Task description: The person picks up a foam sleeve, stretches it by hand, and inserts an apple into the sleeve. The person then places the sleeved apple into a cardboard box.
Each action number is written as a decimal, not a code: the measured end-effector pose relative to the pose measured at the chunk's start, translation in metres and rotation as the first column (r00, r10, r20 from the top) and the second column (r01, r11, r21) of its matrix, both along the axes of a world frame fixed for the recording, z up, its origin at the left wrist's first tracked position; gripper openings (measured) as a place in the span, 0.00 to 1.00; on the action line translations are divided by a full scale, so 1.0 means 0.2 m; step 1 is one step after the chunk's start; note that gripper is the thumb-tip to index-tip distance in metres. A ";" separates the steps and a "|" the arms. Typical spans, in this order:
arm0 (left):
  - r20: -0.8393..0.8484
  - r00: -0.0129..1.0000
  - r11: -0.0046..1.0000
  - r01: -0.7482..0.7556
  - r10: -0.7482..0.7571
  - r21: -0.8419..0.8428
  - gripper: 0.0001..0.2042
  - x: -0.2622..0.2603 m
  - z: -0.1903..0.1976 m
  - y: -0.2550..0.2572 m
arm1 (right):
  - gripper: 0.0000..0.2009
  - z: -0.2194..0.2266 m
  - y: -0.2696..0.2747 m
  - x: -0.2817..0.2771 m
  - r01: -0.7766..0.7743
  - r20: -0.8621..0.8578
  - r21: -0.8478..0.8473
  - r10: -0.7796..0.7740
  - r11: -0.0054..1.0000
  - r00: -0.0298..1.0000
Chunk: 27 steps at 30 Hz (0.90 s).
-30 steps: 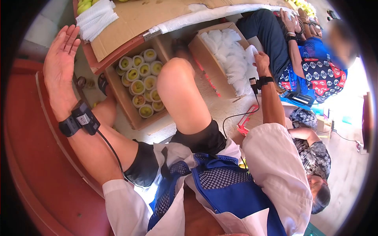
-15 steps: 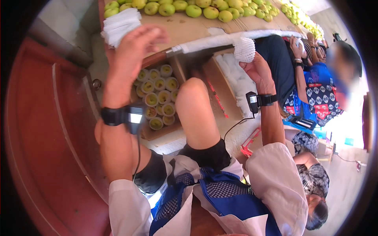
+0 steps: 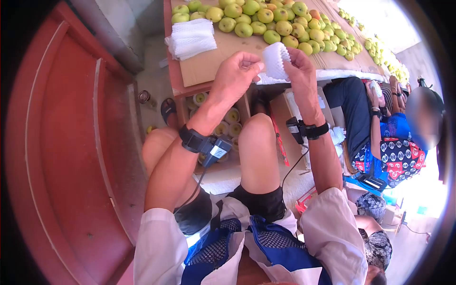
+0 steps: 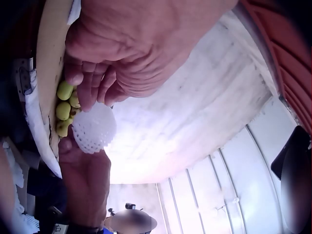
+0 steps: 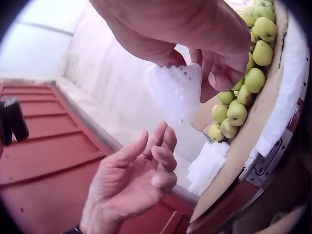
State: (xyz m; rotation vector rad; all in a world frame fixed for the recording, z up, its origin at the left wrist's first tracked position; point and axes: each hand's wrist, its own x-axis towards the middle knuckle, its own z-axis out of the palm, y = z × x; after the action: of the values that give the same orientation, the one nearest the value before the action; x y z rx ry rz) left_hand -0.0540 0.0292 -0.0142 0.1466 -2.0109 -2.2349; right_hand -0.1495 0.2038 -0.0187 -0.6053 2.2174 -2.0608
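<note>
Held up in front of my body, a white foam fruit net (image 3: 275, 61) is pinched at its edge by the thumb and fingers of my right hand (image 3: 301, 76). It looks like a short, open sleeve. My left hand (image 3: 233, 78) is just to the left of it, fingers loosely bent and nothing in them. In the right wrist view a small gap shows between the left fingertips (image 5: 168, 134) and the net (image 5: 175, 92). Over the net in the left wrist view, the left fingers (image 4: 87, 92) overlap its upper edge.
Green-yellow apples (image 3: 285, 28) cover the cardboard-topped table, beside a stack of flat foam nets (image 3: 192, 38). Below, net-wrapped apples (image 3: 232, 115) fill a box, partly hidden by my left arm. Another box (image 3: 283, 107) stands behind my right wrist. A person (image 3: 399, 128) sits at right.
My left hand has come from the far left, rightward to beside the net. My right hand has lifted the net from the box of foam nets. The head view has shifted, showing more apples.
</note>
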 end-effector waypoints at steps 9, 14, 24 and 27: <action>0.136 0.981 0.988 -0.131 0.142 -0.083 0.24 -0.02 0.00 -0.04 | 0.20 0.06 -0.24 0.14 0.187 -0.396 0.340 -0.040 0.922 0.918; 0.088 0.974 0.947 -0.177 0.207 -0.267 0.20 -0.06 -0.17 -0.11 | 0.20 0.04 -0.27 0.19 0.147 -0.381 0.361 0.002 0.921 0.925; 0.133 0.988 0.975 -0.106 0.081 0.194 0.20 0.02 -0.07 -0.13 | 0.22 0.10 -0.23 0.20 0.223 -0.455 0.406 -0.015 0.886 0.890; 0.149 0.989 0.991 0.006 -0.026 0.135 0.19 0.02 -0.04 -0.15 | 0.21 0.11 -0.25 0.23 0.324 -0.527 0.471 -0.033 0.820 0.849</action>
State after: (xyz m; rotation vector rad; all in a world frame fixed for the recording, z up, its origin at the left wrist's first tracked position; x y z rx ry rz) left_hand -0.0492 -0.0003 -0.0226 0.3229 -1.9360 -2.4375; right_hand -0.1030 0.1540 0.0038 -0.9676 3.0892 -1.2780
